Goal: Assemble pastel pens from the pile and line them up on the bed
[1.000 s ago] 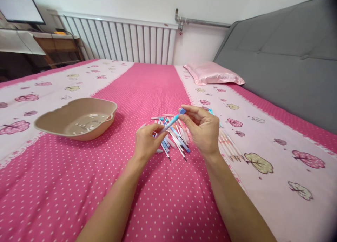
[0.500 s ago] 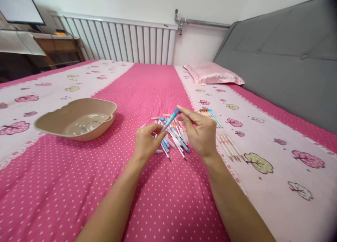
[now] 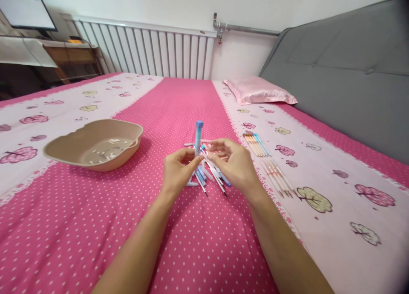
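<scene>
A light blue pen barrel (image 3: pixel 198 136) with a darker blue top stands nearly upright in my left hand (image 3: pixel 179 170), its lower end pinched between thumb and fingers. My right hand (image 3: pixel 236 164) is just to its right, fingers apart and slightly curled, blurred a little by motion; I see nothing held in it. Beneath both hands lies a loose pile of pen parts (image 3: pixel 201 174), with blue and white barrels, caps and thin refills with dark tips. The hands hide part of this pile.
A beige basin (image 3: pixel 92 136) with small white pieces inside sits at the left. Rows of orange and blue pens (image 3: pixel 256 145) and pale pens (image 3: pixel 277 177) lie at the right. Farther back are a pink pillow (image 3: pixel 258 90), a white radiator (image 3: pixel 143 49) and a grey headboard (image 3: pixel 345 72).
The pen barrel has swung from slanting right to nearly upright. My right hand has let go of its top, moved down and slightly left, and its fingers have spread.
</scene>
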Motion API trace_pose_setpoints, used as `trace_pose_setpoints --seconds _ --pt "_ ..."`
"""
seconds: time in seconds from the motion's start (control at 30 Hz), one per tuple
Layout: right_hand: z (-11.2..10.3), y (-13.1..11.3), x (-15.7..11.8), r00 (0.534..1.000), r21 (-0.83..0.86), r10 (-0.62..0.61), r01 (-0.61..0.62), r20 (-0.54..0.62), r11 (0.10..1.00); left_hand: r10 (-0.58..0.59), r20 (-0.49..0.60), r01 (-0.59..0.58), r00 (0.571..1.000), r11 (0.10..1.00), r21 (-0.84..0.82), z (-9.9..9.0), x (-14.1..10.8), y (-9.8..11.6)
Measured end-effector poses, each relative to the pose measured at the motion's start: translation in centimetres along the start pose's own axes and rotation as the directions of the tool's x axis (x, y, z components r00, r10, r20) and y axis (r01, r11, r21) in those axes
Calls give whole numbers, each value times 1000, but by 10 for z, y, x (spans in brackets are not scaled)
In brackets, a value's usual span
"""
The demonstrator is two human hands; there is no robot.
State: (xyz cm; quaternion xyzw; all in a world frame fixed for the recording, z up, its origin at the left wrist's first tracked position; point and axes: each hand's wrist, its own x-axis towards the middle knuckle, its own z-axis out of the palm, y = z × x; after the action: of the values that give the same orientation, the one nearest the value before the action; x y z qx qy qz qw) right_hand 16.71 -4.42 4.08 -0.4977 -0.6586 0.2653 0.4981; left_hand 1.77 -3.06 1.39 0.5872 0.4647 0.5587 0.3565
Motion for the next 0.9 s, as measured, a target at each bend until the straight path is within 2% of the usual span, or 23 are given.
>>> trace_pose_setpoints --seconds 0.1,0.17,0.3,0.43,0.73,0.9 --pt "11 7 -1 975 -57 128 -120 181 991 -5 -51 2 999 998 -56 -1 1 -1" --pt "20 10 -3 964 -75 155 -142 215 987 3 -73 -8 997 997 -73 -1 1 -2" --pt "32 11 -6 968 -25 162 -160 191 987 -13 -73 7 997 997 -81 -1 -1 0" --pt "35 10 -6 974 7 166 -169 151 986 -12 -67 5 998 995 -97 -1 -2 2" --pt "37 12 -7 991 -83 118 -113 57 990 12 -35 -14 999 997 -81 -2 3 -5" --pt "31 16 -3 987 -110 153 -157 -46 981 8 -92 -12 996 999 -47 -7 6 -6"
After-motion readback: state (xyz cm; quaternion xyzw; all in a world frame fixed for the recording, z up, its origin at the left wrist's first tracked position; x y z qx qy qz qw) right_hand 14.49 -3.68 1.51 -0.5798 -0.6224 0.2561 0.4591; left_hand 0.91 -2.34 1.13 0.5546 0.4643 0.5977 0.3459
